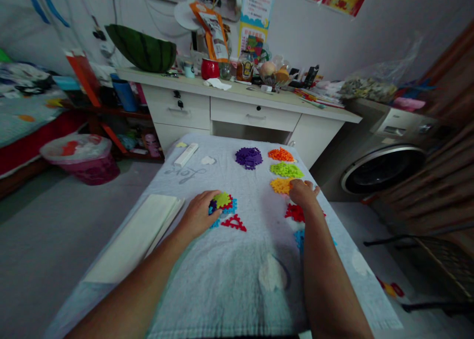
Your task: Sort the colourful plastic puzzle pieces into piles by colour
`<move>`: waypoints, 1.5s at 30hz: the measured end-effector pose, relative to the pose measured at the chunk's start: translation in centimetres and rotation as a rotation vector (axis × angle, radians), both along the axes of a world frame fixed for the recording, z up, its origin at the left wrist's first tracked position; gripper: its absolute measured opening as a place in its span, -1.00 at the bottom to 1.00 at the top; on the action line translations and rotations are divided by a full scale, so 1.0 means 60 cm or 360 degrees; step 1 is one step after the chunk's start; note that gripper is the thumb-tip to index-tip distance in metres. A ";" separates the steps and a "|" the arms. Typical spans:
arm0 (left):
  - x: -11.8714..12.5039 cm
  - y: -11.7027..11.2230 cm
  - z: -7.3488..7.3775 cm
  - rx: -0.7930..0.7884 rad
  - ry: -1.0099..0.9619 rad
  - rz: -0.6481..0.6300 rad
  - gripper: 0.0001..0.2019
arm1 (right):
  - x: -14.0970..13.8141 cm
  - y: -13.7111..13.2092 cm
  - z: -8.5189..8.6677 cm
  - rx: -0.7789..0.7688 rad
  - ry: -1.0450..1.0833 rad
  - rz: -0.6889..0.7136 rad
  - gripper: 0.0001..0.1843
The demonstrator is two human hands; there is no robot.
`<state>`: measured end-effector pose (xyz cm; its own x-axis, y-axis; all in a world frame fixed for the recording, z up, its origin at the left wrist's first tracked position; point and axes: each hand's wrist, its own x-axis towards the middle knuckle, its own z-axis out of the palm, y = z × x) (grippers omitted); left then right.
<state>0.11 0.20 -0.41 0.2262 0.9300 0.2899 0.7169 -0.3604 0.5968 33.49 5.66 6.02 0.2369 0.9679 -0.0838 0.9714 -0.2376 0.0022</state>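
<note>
My left hand (202, 213) is closed around a small cluster of joined plastic building pieces with toothed edges. A yellow-green piece (222, 199) shows on top, with dark, red and blue ones around and under it. A red triangular frame piece (234, 223) lies just right of this cluster. At the right, my right hand (304, 192) reaches down at the edge of the orange-yellow pile (280, 186), fingers bent and their tips hidden. Lime green pieces (286, 170) and orange pieces (280, 154) lie beyond it. Nearer are red pieces (294, 212) and blue pieces (299, 238), partly behind my right forearm.
A purple pile (249, 157) is at the far middle of the cloth-covered table (255, 304). On the left are a folded pale cloth (133, 240) and a white box (186, 154). Behind stands a white desk (181, 102) with a cut watermelon (142, 48); a washing machine (385, 146) is at right.
</note>
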 end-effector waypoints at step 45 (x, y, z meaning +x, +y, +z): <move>-0.007 -0.025 0.029 -0.0238 0.0322 -0.0028 -0.11 | -0.148 0.005 -0.001 0.0507 0.1046 0.0945 -0.59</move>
<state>-0.29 -1.27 1.32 0.2824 0.9544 0.0965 0.8217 -0.2926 0.4892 24.60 5.95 5.96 -0.3036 0.9155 0.2639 0.7172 0.4019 -0.5693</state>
